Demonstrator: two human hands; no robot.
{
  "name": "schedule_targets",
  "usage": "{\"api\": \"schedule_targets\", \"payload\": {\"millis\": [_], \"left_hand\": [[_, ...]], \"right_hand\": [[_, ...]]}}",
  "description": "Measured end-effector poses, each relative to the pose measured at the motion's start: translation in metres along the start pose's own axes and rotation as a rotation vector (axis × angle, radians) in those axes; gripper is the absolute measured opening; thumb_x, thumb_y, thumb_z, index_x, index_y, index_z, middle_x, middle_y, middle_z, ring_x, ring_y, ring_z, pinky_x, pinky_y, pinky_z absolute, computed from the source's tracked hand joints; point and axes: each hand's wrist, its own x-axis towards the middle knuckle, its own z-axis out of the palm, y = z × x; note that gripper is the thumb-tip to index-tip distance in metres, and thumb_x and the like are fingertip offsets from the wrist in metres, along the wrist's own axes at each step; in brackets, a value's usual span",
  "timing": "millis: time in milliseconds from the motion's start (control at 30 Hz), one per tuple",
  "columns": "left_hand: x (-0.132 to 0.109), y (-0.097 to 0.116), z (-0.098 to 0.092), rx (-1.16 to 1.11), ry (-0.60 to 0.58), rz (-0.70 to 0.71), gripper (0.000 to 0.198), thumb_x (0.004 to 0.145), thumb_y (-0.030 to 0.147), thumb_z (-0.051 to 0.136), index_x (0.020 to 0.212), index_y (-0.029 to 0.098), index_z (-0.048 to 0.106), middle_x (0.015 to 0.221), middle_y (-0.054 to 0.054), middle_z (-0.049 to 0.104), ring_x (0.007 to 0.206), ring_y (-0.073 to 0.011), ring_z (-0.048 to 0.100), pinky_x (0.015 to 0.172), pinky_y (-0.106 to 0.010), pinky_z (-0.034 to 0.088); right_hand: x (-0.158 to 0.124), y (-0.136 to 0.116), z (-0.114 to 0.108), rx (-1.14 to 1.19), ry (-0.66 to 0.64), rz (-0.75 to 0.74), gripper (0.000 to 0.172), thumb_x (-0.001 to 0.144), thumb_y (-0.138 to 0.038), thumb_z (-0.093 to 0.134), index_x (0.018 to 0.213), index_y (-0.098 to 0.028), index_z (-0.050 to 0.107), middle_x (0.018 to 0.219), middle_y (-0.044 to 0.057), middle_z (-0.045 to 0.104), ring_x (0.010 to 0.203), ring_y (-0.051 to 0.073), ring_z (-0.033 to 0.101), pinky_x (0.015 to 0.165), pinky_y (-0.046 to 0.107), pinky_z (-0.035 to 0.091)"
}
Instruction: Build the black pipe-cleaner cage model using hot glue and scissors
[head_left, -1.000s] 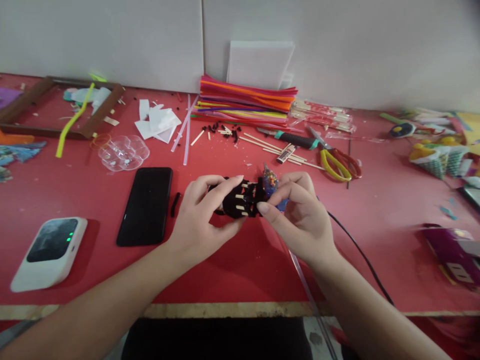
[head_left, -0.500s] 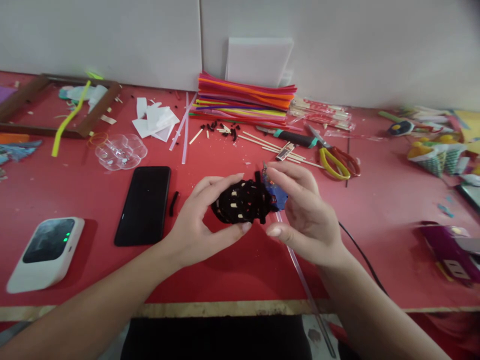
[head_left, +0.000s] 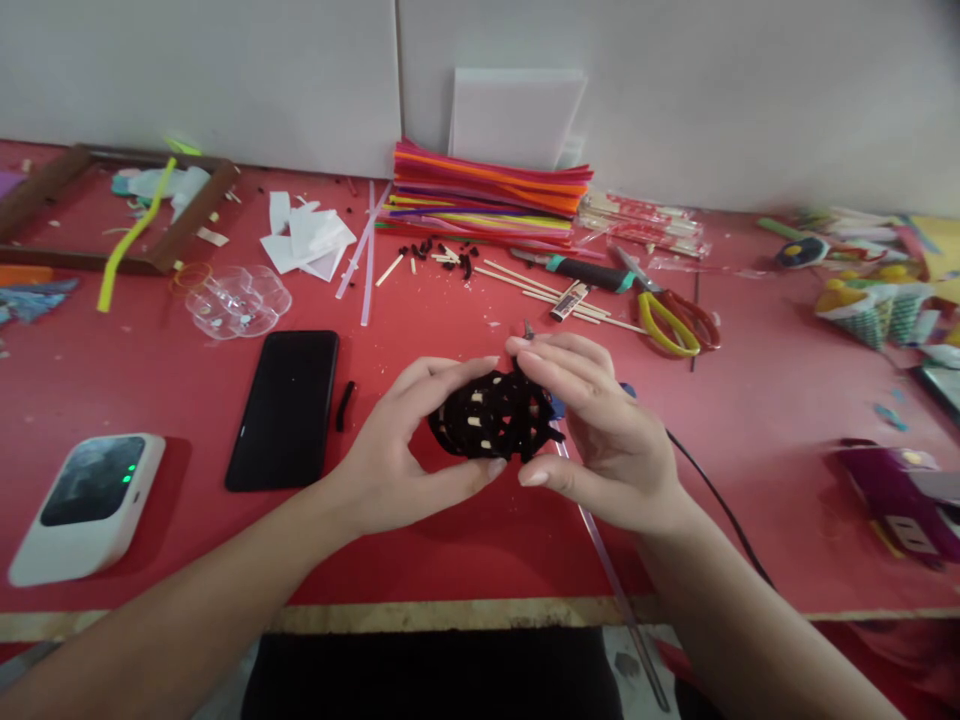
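A small black woven piece (head_left: 491,418), made of black pipe cleaner wound round pale sticks, is held above the red table (head_left: 480,520). My left hand (head_left: 409,445) grips its left side, thumb under and fingers over. My right hand (head_left: 592,430) curls round its right side, fingers across the top. A blue object peeks out behind my right fingers, mostly hidden.
A black phone (head_left: 283,408) and a white device (head_left: 86,505) with a green light lie at left. Behind are coloured pipe cleaners (head_left: 487,195), loose sticks (head_left: 525,285), scissors (head_left: 671,315), a clear plastic tray (head_left: 232,302) and paper scraps (head_left: 307,240). A black cable (head_left: 712,490) runs right.
My right hand opened and then closed over the black piece again. The piece has been turned, and the blue object beside it is now mostly covered.
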Motion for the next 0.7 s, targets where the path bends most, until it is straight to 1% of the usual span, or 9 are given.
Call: {"api": "schedule_targets", "payload": {"millis": [100,233,467,567,700], "left_hand": [[0.0002,0.0008,-0.0007,-0.007,-0.018,-0.004,0.072,0.083,0.024,0.086,0.149,0.032,0.058,0.138,-0.009,0.067,0.129,-0.0271,0.067,0.107,-0.042,0.06],[0.0003,0.001,-0.0011,-0.009,-0.024,0.012,0.072,0.083,0.024,0.086,0.149,0.031,0.058,0.137,-0.01,0.067,0.129,-0.0272,0.067,0.107,-0.042,0.06],[-0.0009,-0.0004,0.0004,-0.048,-0.019,0.018,0.073,0.084,0.024,0.086,0.149,0.034,0.056,0.136,-0.009,0.065,0.126,-0.0267,0.068,0.107,-0.043,0.06],[-0.0011,-0.001,0.0007,-0.073,-0.028,0.013,0.073,0.083,0.025,0.087,0.149,0.033,0.057,0.137,-0.01,0.064,0.126,-0.028,0.067,0.108,-0.044,0.059],[-0.0013,-0.0021,0.0005,-0.115,-0.043,0.014,0.074,0.083,0.027,0.088,0.15,0.032,0.057,0.137,-0.01,0.064,0.128,-0.0282,0.066,0.108,-0.042,0.058]], "right_hand": [[0.0006,-0.0012,-0.0003,-0.004,-0.006,0.005,0.076,0.096,-0.052,0.073,0.164,-0.043,0.041,0.158,0.002,0.062,0.146,0.031,0.055,0.129,0.056,0.035],[0.0002,-0.002,0.0001,-0.005,-0.009,0.013,0.075,0.094,-0.051,0.075,0.162,-0.042,0.045,0.157,0.002,0.063,0.147,0.032,0.053,0.128,0.056,0.037],[0.0003,-0.0025,0.0007,0.004,0.013,0.018,0.074,0.091,-0.05,0.079,0.158,-0.041,0.05,0.153,0.002,0.066,0.145,0.031,0.054,0.128,0.055,0.036],[0.0006,0.0004,0.0022,0.02,0.043,-0.023,0.075,0.089,-0.052,0.081,0.157,-0.038,0.053,0.15,0.004,0.068,0.141,0.032,0.057,0.126,0.055,0.038],[0.0016,0.0041,0.0043,0.061,0.08,-0.077,0.075,0.087,-0.052,0.083,0.154,-0.031,0.057,0.145,0.007,0.07,0.137,0.032,0.059,0.124,0.051,0.04]]}}
